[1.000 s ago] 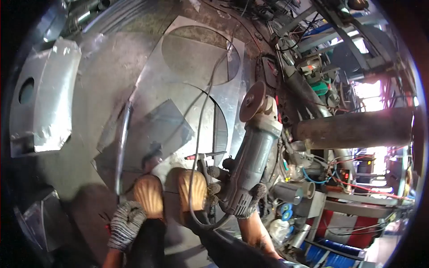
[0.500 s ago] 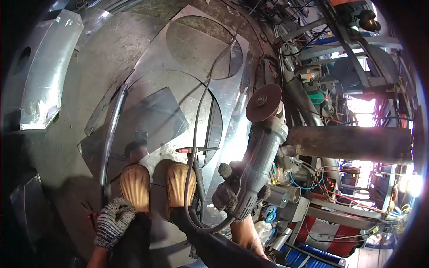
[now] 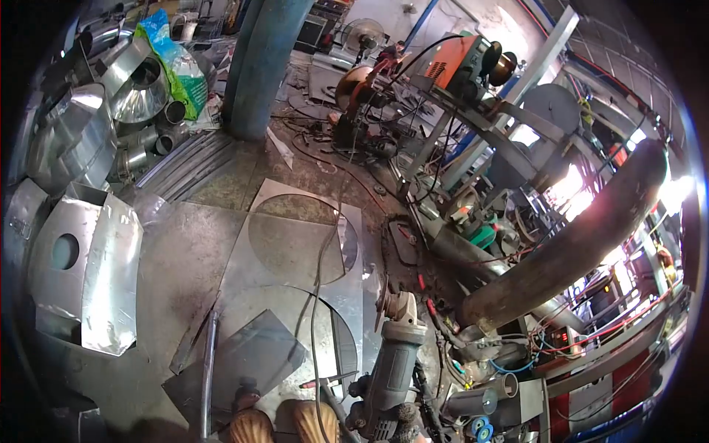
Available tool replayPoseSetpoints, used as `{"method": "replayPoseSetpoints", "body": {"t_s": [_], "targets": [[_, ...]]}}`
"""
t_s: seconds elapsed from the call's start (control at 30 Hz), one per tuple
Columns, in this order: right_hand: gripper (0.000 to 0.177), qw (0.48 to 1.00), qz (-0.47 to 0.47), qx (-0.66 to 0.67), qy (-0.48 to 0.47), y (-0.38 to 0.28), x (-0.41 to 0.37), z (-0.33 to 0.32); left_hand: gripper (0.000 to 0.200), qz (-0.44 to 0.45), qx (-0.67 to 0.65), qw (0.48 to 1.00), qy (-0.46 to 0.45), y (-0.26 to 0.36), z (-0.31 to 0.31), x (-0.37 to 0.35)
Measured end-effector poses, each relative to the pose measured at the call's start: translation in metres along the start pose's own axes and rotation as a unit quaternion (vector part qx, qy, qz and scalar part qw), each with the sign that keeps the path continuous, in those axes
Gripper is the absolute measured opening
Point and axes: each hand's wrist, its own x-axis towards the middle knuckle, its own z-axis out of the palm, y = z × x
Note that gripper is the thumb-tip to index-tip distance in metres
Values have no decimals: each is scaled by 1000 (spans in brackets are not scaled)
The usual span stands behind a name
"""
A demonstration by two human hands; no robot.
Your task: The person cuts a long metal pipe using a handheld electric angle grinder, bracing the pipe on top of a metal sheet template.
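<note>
My right hand [image 3: 359,413], in a dark-stained glove, is wrapped round the body of a grey angle grinder [image 3: 393,362] at the bottom centre. The grinder stands upright in view, its thin disc [image 3: 381,301] seen nearly edge-on. Its cable [image 3: 317,317] runs up across a metal sheet [image 3: 235,247] with large round cut-outs. Left of the grinder lie a pointed tool with a red handle [image 3: 309,385], a dark sheet offcut [image 3: 244,362] and a metal tube [image 3: 210,369]. Two brown shoe tips [image 3: 251,427] show at the lower edge. My left hand is out of view.
A bent sheet-metal housing [image 3: 111,273] stands at left, with metal ducts [image 3: 74,140] behind it. A blue column [image 3: 262,66] rises at the back. On the right, a thick pipe [image 3: 569,244] slants upward beside a rack, hoses and an orange machine [image 3: 458,66].
The view has tilted up, bringing in the column and the back of the workshop. My left hand has left the frame. The grinder has turned, its disc going from face-on to nearly edge-on.
</note>
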Motion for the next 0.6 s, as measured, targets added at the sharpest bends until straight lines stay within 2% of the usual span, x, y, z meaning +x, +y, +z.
{"method": "replayPoseSetpoints", "body": {"t_s": [0.13, 0.23, 0.4, 0.47, 0.5, 0.53, 0.6], "targets": [[97, 1000, -1, -4, -11, 1, -2, -4, 24, -14, -17, 998, 51, -6, 0, 6], [96, 1000, 1, -4, -15, 1, -2, -5, 24, -5, -20, 997, 68, -13, 10, 8], [94, 1000, -5, -4, -28, 10, -9, -9, 41, 139, -29, 986, 86, -45, 57, 12], [93, 999, -13, -2, -39, 13, -11, -14, 42, -77, -166, 983, -2, -101, 73, 15], [93, 999, -15, 2, -41, 15, -13, -19, 42, -290, -288, 908, -88, -109, 69, 9], [93, 999, -10, 35, -27, 17, -12, -29, 42, -304, -281, 905, -94, -117, 65, -7], [95, 995, 0, 102, 0, 20, -9, -34, 24, -256, -194, 942, -98, -72, 36, -12]]}}
